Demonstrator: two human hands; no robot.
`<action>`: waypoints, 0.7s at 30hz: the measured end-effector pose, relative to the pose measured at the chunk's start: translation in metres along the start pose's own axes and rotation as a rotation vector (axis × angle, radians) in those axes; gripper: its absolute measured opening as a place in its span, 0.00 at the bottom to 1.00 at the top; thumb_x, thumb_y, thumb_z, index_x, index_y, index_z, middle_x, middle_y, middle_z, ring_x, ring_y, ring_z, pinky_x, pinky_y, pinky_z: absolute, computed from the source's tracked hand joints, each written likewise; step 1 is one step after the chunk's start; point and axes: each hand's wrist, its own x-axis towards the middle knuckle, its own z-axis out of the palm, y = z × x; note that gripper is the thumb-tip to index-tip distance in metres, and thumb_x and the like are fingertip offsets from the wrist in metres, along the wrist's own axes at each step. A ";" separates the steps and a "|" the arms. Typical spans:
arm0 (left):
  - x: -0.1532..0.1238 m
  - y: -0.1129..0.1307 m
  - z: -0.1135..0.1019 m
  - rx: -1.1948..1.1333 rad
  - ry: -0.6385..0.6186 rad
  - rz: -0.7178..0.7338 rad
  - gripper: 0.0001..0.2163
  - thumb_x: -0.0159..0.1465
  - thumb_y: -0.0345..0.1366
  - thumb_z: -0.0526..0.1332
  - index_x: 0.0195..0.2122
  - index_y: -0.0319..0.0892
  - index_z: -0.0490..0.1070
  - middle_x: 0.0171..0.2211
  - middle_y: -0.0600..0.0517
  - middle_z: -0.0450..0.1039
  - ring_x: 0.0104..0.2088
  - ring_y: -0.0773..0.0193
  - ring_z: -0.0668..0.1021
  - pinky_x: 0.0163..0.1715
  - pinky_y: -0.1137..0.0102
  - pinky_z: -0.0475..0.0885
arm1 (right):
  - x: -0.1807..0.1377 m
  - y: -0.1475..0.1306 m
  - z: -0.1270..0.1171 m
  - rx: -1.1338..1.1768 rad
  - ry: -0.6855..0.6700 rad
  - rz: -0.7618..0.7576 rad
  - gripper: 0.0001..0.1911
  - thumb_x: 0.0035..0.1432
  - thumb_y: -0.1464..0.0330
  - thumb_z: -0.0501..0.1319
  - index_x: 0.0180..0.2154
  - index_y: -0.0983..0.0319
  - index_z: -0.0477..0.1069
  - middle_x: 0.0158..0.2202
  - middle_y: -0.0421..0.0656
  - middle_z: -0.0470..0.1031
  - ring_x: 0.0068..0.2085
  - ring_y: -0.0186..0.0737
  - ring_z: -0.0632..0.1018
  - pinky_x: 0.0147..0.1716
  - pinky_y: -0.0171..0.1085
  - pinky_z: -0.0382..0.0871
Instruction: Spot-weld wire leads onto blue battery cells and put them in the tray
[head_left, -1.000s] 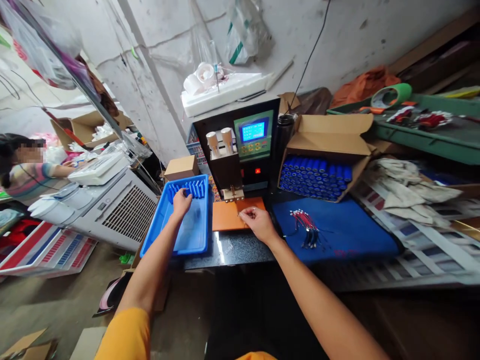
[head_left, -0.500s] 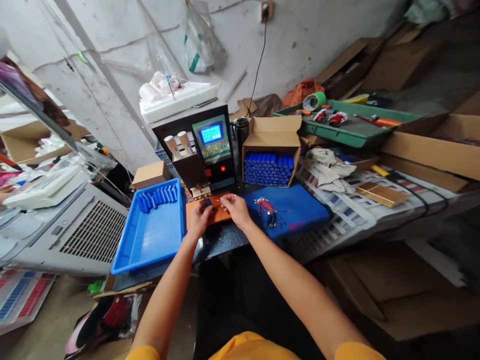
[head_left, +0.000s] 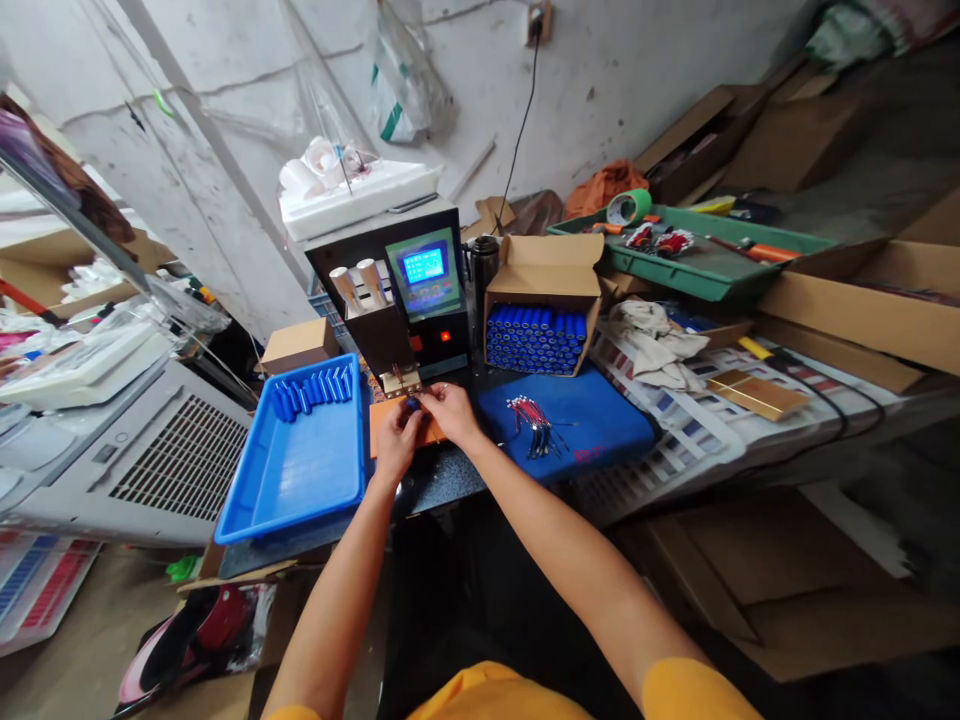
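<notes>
Blue cylindrical battery cell [head_left: 412, 404] sat pinched between your left hand [head_left: 393, 441] and right hand [head_left: 450, 411], both closed on it, just under the probes of the black spot-welding machine [head_left: 390, 335], over the orange mat [head_left: 377, 428]. Writing on the machine's lit blue screen [head_left: 423, 266] was too small to read.

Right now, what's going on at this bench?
A person is working with bare hands in front of a small machine. The left hand holds a blue cell over the orange pad, just under the machine's head. The right hand has its fingers at the cell's end. A tray on the left and a box behind hold more cells, and red wires lie on a blue mat.
</notes>
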 end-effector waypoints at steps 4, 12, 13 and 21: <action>-0.001 0.000 0.000 -0.025 0.004 0.014 0.16 0.61 0.41 0.59 0.46 0.39 0.73 0.41 0.46 0.78 0.40 0.61 0.79 0.44 0.66 0.73 | 0.003 0.005 0.003 -0.087 -0.013 -0.008 0.09 0.51 0.62 0.63 0.26 0.61 0.73 0.27 0.42 0.78 0.29 0.38 0.75 0.30 0.34 0.66; -0.001 -0.004 -0.001 0.019 0.003 -0.004 0.16 0.62 0.41 0.59 0.47 0.39 0.73 0.40 0.47 0.79 0.40 0.60 0.79 0.44 0.66 0.73 | 0.006 0.008 0.006 -0.106 -0.017 -0.005 0.08 0.52 0.63 0.64 0.28 0.61 0.74 0.30 0.43 0.79 0.33 0.40 0.77 0.33 0.34 0.68; -0.001 -0.005 -0.001 0.024 0.003 -0.008 0.15 0.62 0.41 0.58 0.47 0.39 0.73 0.39 0.47 0.79 0.40 0.60 0.79 0.44 0.66 0.73 | 0.006 0.009 0.006 -0.109 -0.014 0.001 0.08 0.52 0.62 0.65 0.29 0.61 0.74 0.30 0.43 0.79 0.34 0.40 0.77 0.33 0.35 0.69; -0.001 -0.004 0.000 0.023 0.005 0.003 0.15 0.62 0.41 0.58 0.47 0.39 0.73 0.41 0.47 0.78 0.40 0.60 0.79 0.45 0.67 0.72 | 0.007 0.012 0.006 -0.138 0.010 -0.009 0.07 0.52 0.63 0.65 0.28 0.61 0.75 0.29 0.43 0.79 0.34 0.41 0.78 0.34 0.36 0.70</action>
